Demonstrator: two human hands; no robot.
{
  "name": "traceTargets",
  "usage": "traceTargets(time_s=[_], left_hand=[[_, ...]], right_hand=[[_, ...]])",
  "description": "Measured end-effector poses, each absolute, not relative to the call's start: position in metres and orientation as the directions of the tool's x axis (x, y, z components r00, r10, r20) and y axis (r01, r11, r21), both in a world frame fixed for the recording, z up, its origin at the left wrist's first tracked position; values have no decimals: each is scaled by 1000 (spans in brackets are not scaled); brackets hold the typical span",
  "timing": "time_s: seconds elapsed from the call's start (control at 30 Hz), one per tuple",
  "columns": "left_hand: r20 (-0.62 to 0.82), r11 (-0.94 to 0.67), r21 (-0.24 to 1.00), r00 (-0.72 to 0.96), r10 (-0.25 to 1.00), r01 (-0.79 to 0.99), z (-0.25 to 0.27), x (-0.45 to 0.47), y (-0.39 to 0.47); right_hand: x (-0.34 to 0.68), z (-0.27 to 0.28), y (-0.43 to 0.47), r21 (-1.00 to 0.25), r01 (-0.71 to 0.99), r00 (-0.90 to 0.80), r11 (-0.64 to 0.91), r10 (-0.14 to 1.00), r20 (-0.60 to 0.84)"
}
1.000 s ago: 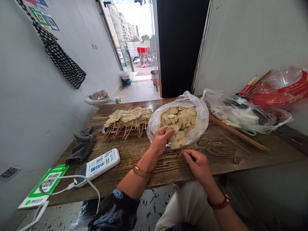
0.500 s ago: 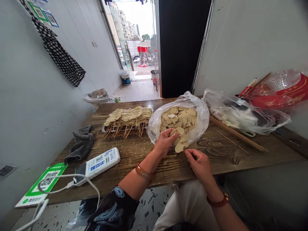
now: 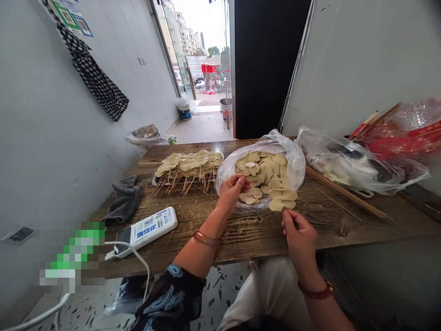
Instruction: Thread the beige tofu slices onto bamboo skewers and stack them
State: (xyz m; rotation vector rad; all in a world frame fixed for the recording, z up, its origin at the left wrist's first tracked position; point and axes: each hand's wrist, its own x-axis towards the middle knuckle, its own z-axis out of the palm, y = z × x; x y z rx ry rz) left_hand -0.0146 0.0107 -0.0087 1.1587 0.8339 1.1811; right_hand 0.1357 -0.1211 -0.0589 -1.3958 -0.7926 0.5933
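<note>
My right hand (image 3: 299, 232) pinches the lower end of a skewer; its stick is mostly hidden. Several thin, round beige slices (image 3: 282, 195) are threaded on it in a wavy stack, held over the front right of a clear plastic bag (image 3: 296, 161). Inside the bag lies a heap of loose beige slices (image 3: 263, 168). At the bag's left front edge is my left hand (image 3: 234, 189), its fingers loosely bent and the thumb apart, with nothing seen in them. Left of the bag, finished-looking skewers of slices (image 3: 189, 162) lie piled on a tray, sticks toward me.
Bare skewers (image 3: 351, 195) lie right of the bag, near another plastic bag (image 3: 344, 165) and red packaging (image 3: 403, 138). On the left are a grey cloth (image 3: 123, 198) and a white power bank (image 3: 153, 227) with a cable. The wooden table's front edge (image 3: 241, 259) is close to my lap.
My left hand has let go of the slices on the skewer and moved slightly left and up. My right hand has carried the skewer to the right, away from it. The view has shifted slightly.
</note>
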Motion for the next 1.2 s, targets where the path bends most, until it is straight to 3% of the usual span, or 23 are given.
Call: traceTargets(time_s=[0.07,0.17,0.27,0.33,0.5,0.77,0.9,1.03,1.13,1.2], left_hand=[[118,-91,985,185,976,-148,-14,-17,18],[228,-261,948,186,956,181,-22,-18,26],[343,-442,729,280,897,524,-27,-17,27],[358,-510,583,363,860,632,-29,-16,25],[342,-593,395,487,804,701,-30,-12,19],[333,-611,330,516,789,720,-32,-3,21],[357,-584,379,469,808,718,-33,-1,23],[342,-462,626,312,887,628,-33,-3,30],[251,-293,886,158,955,359,-31,-8,34],[142,-156,982,129,981,102,-29,-12,35]], right_hand=[[136,-60,-121,-991,34,648,127,752,118],[135,-60,-120,-990,-10,657,144,747,102],[135,-57,-121,-990,-10,645,143,757,103],[135,-56,-121,-990,4,637,139,763,110],[136,-55,-122,-990,47,595,130,793,132],[137,-55,-121,-992,70,562,105,817,126],[136,-52,-123,-992,43,556,117,823,121],[137,-53,-123,-992,28,558,126,821,120],[137,-56,-122,-989,36,552,141,822,137],[138,-57,-122,-989,51,553,140,820,145]])
